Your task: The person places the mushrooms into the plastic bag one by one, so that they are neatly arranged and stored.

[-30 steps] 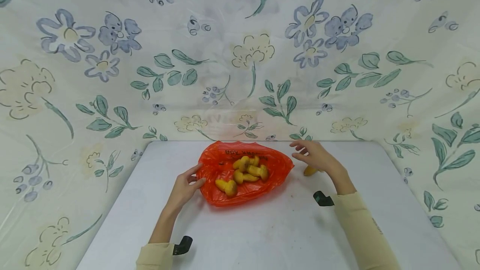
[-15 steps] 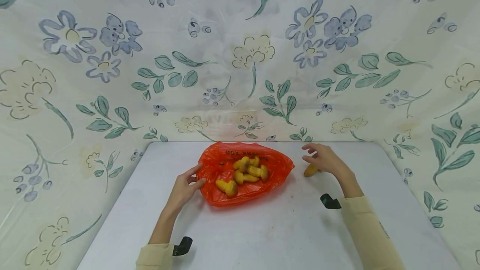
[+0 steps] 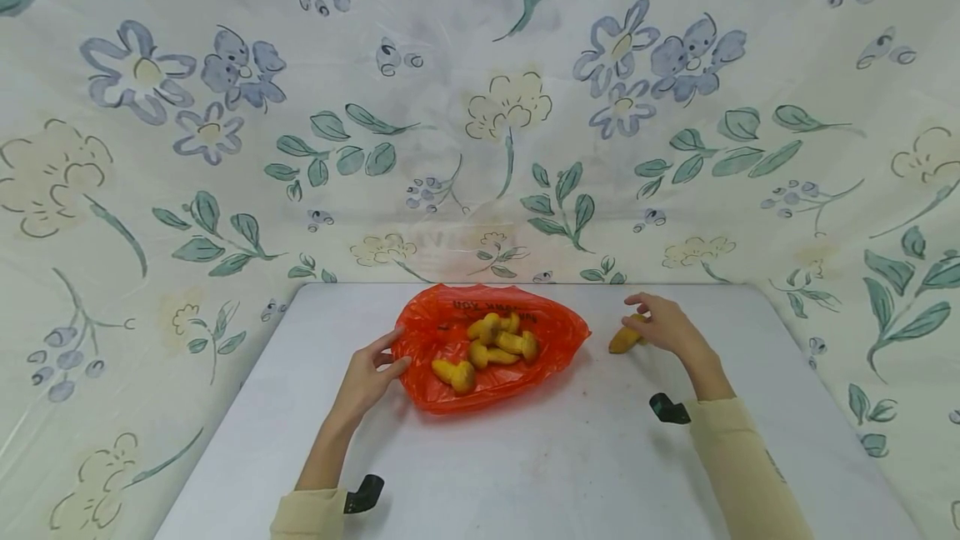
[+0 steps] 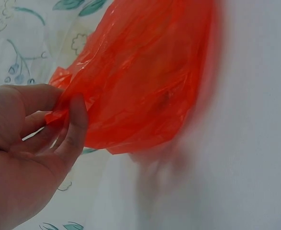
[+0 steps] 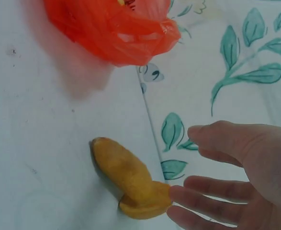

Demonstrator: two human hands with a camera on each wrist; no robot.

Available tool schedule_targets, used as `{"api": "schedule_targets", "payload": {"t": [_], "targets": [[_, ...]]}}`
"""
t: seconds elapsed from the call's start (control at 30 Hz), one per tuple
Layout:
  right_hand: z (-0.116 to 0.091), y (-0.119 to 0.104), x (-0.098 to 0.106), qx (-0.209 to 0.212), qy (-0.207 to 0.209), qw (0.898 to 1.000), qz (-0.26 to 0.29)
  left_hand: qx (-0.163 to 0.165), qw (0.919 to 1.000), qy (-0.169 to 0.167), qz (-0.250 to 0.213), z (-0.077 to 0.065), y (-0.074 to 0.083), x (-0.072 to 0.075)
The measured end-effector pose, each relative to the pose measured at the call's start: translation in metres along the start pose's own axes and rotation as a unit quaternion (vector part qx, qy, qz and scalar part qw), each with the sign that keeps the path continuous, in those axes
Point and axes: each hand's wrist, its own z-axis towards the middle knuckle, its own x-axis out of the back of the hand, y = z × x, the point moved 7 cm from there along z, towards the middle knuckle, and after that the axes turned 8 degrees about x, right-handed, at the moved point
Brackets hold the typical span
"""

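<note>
A red plastic bag [image 3: 423,319] with dark print lies spread open on the white table, and several yellow-brown mushrooms [image 3: 455,375] rest in it. My left hand [image 3: 367,380] pinches the bag's left edge; in the left wrist view the thumb and fingers [image 4: 77,125] have the thin plastic between them. To the right of the bag, one loose mushroom [image 3: 624,341] lies on the table. Over its far end is my right hand [image 3: 670,327], partly covering it. The right wrist view shows that hand's fingers [image 5: 212,189] loosely extended, with fingertips right at the mushroom's cap [image 5: 147,205].
The white table [image 3: 495,473] ends at the back against a flower-patterned cloth [image 3: 450,148]. A few small dark specks mark the tabletop near the bag. Black wrist cameras [image 3: 365,494] sit on both forearms, over beige sleeves [image 3: 738,457].
My right hand has moved rightward, away from the bag's right tip, to the loose mushroom, which now shows more. The left hand and the bag stay in place.
</note>
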Motion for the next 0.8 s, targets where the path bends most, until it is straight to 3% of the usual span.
{"api": "schedule_targets", "payload": {"t": [0.33,0.8], "targets": [[-0.003,0.023,-0.001,-0.043,0.017,0.999,-0.011,-0.004,0.9999,0.008,0.005,-0.003,0.005,0.0],[-0.002,0.034,-0.016,-0.11,0.039,0.993,0.014,-0.001,1.0,0.005,0.0,-0.005,0.006,0.001]]}}
